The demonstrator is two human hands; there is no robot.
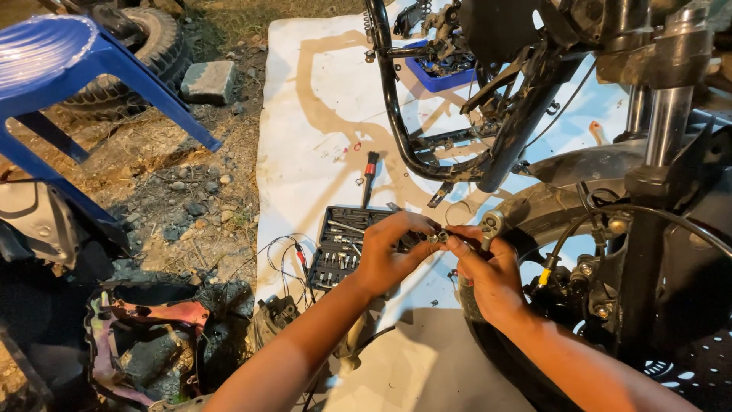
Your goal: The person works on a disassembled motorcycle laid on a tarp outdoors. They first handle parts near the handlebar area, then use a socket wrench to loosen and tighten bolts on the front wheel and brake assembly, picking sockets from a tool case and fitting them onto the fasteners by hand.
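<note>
Warm artificial light from above, white sheet [320, 114] glaring bright, lower corners dim, wide-angle bending at edges, sharp focus

An outdoor repair spot: beyond my hands a stripped motorcycle frame [427, 137] stands on a white sheet [305, 137] over dirt, socket set [343, 244] beneath them.

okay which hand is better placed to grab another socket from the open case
Left, probably. The left hand sits directly over the socket case, pinching only a small socket; the right hand grips the ratchet.

both bare forearms reaching forward, left hand [389, 255] and right hand [488, 271] meeting, fingers [427, 229] pinched together at fingertips
</note>
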